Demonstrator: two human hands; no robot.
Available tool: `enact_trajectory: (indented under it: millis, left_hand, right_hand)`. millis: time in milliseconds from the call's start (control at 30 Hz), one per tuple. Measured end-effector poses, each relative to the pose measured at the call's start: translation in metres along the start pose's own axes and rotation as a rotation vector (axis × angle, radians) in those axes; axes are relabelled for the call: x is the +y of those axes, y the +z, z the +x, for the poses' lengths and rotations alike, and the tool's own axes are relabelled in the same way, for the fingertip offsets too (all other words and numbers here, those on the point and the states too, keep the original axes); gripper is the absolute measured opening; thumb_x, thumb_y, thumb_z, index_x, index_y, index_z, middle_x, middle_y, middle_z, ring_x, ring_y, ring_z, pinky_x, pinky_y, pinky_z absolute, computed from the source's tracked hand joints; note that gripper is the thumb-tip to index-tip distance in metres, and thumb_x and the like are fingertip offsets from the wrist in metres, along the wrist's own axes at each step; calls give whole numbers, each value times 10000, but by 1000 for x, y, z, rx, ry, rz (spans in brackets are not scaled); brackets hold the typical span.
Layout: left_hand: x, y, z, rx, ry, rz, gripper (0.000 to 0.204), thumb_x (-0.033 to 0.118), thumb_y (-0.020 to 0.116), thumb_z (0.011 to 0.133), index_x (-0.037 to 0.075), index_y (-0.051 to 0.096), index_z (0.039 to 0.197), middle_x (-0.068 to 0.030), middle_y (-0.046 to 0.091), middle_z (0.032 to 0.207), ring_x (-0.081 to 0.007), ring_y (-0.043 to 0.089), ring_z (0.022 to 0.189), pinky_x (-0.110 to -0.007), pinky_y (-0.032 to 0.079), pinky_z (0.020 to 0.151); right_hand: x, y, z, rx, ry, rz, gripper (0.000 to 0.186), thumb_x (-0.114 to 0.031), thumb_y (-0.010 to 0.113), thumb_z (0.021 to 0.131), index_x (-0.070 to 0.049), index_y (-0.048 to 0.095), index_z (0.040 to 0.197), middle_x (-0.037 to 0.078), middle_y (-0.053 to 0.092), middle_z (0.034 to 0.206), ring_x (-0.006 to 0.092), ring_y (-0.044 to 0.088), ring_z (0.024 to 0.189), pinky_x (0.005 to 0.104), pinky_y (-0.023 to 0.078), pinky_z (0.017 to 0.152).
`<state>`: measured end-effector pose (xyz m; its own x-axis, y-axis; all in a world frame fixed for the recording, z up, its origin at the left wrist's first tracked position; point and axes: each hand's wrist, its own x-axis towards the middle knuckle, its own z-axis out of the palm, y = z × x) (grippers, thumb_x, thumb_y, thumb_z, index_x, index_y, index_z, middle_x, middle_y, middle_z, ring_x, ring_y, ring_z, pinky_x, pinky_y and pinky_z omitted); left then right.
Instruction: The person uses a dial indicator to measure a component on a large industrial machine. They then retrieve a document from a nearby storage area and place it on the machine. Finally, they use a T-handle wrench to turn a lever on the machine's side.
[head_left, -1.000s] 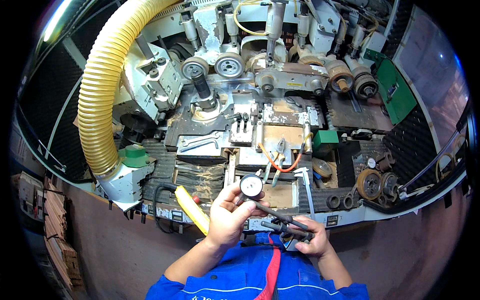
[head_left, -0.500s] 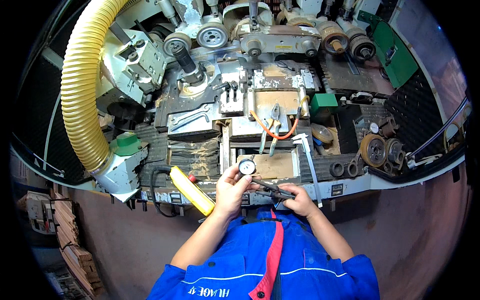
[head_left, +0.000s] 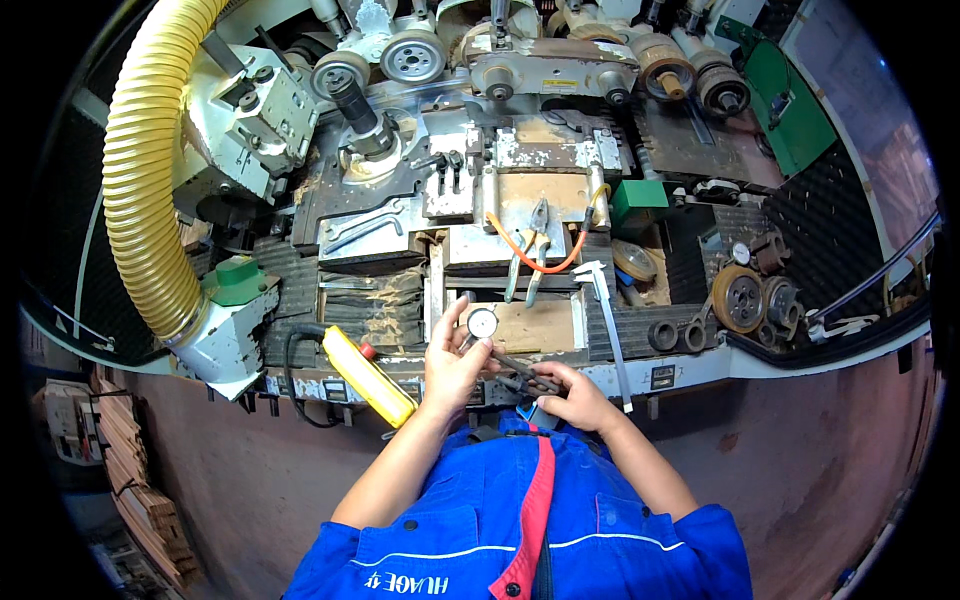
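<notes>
My left hand [head_left: 452,368] is closed around a small round dial indicator [head_left: 482,323], its white face turned up. From the gauge a dark jointed holder arm [head_left: 515,370] runs to my right hand [head_left: 580,398], whose fingers are closed on its other end. Both hands are just over the machine's front edge, close to my body. Beyond them, a pair of pliers [head_left: 537,246] with pale handles rests on the machine bed beside an orange hose [head_left: 545,268]. A caliper [head_left: 607,330] lies to the right of the hands.
A yellow control pendant [head_left: 368,378] hangs on the front edge at left, below a thick yellow duct hose [head_left: 150,180]. Wrenches [head_left: 365,230] lie on a metal plate. Metal rings [head_left: 664,336] and a round wheel-like part [head_left: 742,299] sit at right. Rollers [head_left: 413,57] line the back.
The whole view has shifted slightly, so the machine appears further left. Both hands have moved a little left in the picture, still holding the gauge and its arm.
</notes>
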<state>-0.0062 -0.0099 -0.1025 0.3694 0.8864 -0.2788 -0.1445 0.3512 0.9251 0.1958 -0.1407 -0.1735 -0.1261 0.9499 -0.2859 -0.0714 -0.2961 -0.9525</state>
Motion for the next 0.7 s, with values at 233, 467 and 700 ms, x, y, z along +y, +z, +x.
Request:
enact_trajectory:
  millis: [233, 467, 700]
  left_hand:
    - [-12, 2, 7, 45, 105, 145, 610, -77, 661, 916, 41, 399, 1454, -136, 656, 1171, -177, 718, 899, -250, 582, 597]
    - [-26, -2, 15, 115, 289, 321, 596, -18, 754, 882, 43, 506, 1420, -75, 692, 1116, -111, 672, 962, -247, 559, 790]
    - [-24, -2, 11, 144, 417, 453, 602, -3, 776, 875, 22, 567, 1438, -80, 690, 1193, -103, 652, 1021, -257, 556, 865]
  right_hand:
    - [-52, 20, 52, 265, -100, -59, 298, -182, 611, 1042, 34, 644, 1245, 89, 722, 1046, 130, 668, 948, 284, 540, 855]
    - [-57, 47, 99, 335, -29, 350, 223, -197, 599, 1059, 4, 687, 1101, 23, 684, 879, 74, 614, 740, 235, 506, 657]
    - [-63, 49, 98, 360, -33, 418, 170, -173, 630, 1043, -13, 689, 1034, 18, 680, 845, 71, 600, 689, 220, 496, 628]
